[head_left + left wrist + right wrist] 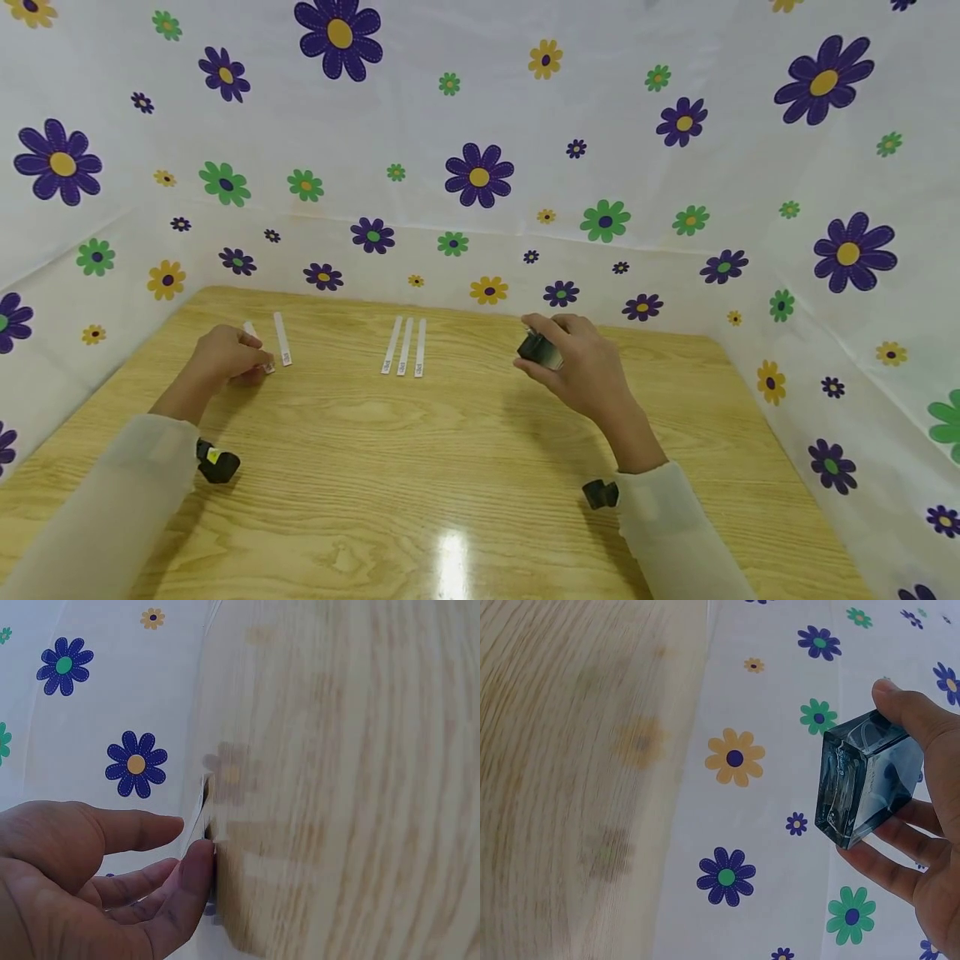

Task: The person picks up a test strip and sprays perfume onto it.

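At the far left of the table, my left hand (228,357) pinches the near end of a white paper test strip (250,330). In the left wrist view this strip (198,817) shows edge-on at the fingertips, close to the wood. Just right of it lies a second white strip (282,340). Three more strips (405,348) lie side by side near the table's middle, small dark print at their near ends. Over the right part of the table, my right hand (581,362) holds a blue glass perfume bottle (862,780) between thumb and fingers, tilted, its thick base visible.
The wooden table (420,467) has a glossy surface with a light reflection near its front. White cloth walls with printed flowers (480,176) stand behind it and on both sides. A black wrist camera (217,462) sits at the left cuff, another camera (601,494) at the right.
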A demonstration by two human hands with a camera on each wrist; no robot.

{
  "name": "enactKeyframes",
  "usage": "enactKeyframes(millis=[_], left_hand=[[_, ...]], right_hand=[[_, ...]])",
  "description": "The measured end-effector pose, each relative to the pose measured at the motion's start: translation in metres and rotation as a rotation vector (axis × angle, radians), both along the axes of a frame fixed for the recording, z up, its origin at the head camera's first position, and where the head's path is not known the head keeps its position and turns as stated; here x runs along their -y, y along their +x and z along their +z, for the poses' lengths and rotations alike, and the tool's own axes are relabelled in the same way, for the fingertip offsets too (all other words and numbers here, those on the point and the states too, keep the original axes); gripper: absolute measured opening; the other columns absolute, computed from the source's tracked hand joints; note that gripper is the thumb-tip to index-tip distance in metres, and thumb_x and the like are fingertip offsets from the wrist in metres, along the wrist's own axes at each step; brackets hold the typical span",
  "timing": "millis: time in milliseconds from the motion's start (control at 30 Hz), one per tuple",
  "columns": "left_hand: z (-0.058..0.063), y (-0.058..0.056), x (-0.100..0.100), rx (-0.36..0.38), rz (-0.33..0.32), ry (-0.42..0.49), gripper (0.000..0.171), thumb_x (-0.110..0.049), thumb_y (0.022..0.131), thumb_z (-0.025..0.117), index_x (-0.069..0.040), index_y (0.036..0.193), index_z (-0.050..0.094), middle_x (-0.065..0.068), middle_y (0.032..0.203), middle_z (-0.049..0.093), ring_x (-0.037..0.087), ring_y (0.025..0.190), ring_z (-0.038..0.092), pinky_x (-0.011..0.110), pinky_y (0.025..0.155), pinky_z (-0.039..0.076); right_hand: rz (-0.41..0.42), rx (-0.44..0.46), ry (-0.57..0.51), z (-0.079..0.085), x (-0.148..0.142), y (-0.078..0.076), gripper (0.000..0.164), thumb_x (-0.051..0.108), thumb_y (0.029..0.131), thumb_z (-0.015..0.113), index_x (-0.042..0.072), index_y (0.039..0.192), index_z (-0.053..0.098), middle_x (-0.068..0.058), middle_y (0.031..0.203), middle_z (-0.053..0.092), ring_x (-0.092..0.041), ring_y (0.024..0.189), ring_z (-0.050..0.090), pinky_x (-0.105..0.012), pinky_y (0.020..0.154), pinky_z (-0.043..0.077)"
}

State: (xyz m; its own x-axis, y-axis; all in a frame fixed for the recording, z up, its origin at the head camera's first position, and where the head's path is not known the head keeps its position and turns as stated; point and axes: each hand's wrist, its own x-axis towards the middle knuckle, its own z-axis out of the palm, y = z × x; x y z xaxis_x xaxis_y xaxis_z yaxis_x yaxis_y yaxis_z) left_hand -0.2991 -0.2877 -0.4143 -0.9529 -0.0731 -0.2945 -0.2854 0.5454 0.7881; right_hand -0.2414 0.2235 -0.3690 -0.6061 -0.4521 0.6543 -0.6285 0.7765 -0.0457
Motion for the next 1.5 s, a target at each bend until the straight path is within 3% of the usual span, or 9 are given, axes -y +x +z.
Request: enactKeyframes(millis=[200, 400, 667, 933, 1167, 1500], left_hand=[[0.0008, 0.0, 0.0011, 0.044, 0.048, 0.086, 0.067, -0.003, 0.092, 0.072, 0.019, 0.142, 0.034, 0.024, 0.11, 0.052, 0.013, 0.07, 0.07, 0.031, 0.073, 0.061], [-0.0008, -0.0036, 0.0025, 0.038, 0.023, 0.026, 0.081, -0.005, 0.084, 0.081, 0.019, 0.143, 0.031, 0.029, 0.12, 0.048, 0.013, 0.073, 0.069, 0.028, 0.072, 0.06], [-0.0015, -0.007, 0.0006, 0.015, 0.029, -0.035, 0.08, -0.007, 0.077, 0.087, 0.017, 0.136, 0.038, 0.028, 0.113, 0.054, 0.012, 0.068, 0.07, 0.027, 0.067, 0.06], [-0.001, -0.0067, 0.0002, 0.002, 0.009, -0.092, 0.08, -0.007, 0.077, 0.086, 0.019, 0.136, 0.039, 0.011, 0.084, 0.066, 0.01, 0.062, 0.069, 0.025, 0.062, 0.058], [0.0004, -0.0058, -0.0021, -0.011, -0.006, -0.16, 0.077, -0.011, 0.078, 0.085, 0.018, 0.134, 0.042, 0.014, 0.088, 0.064, 0.01, 0.064, 0.065, 0.024, 0.064, 0.054], [0.0042, -0.0016, -0.0025, 0.0, -0.035, -0.251, 0.073, -0.012, 0.078, 0.083, 0.016, 0.134, 0.043, 0.017, 0.091, 0.059, 0.025, 0.076, 0.055, 0.034, 0.07, 0.045]], right_hand=[[0.0, -0.001, -0.001, -0.0007, -0.0004, 0.0004, 0.063, 0.042, 0.08, 0.088, 0.018, 0.133, 0.065, -0.017, 0.109, 0.069, -0.033, 0.097, 0.067, -0.046, 0.06, 0.058], [0.005, 0.001, 0.0, -0.0001, -0.0003, -0.0001, 0.063, 0.04, 0.079, 0.088, 0.018, 0.134, 0.065, -0.017, 0.109, 0.069, -0.033, 0.096, 0.067, -0.047, 0.063, 0.059], [0.004, 0.004, -0.005, 0.0007, 0.0004, 0.0, 0.063, 0.039, 0.079, 0.089, 0.017, 0.133, 0.065, -0.017, 0.109, 0.069, -0.033, 0.097, 0.067, -0.047, 0.064, 0.059], [0.005, 0.003, -0.008, -0.0001, 0.0013, 0.0002, 0.062, 0.039, 0.079, 0.09, 0.018, 0.132, 0.066, -0.017, 0.109, 0.069, -0.032, 0.095, 0.067, -0.047, 0.062, 0.058], [0.008, 0.004, -0.011, -0.001, 0.0015, -0.0003, 0.062, 0.039, 0.079, 0.089, 0.018, 0.132, 0.066, -0.017, 0.11, 0.069, -0.032, 0.095, 0.068, -0.047, 0.065, 0.059], [0.014, 0.004, -0.013, -0.0016, 0.0019, 0.0002, 0.061, 0.04, 0.079, 0.089, 0.017, 0.132, 0.067, -0.017, 0.109, 0.069, -0.032, 0.094, 0.068, -0.047, 0.063, 0.058]])
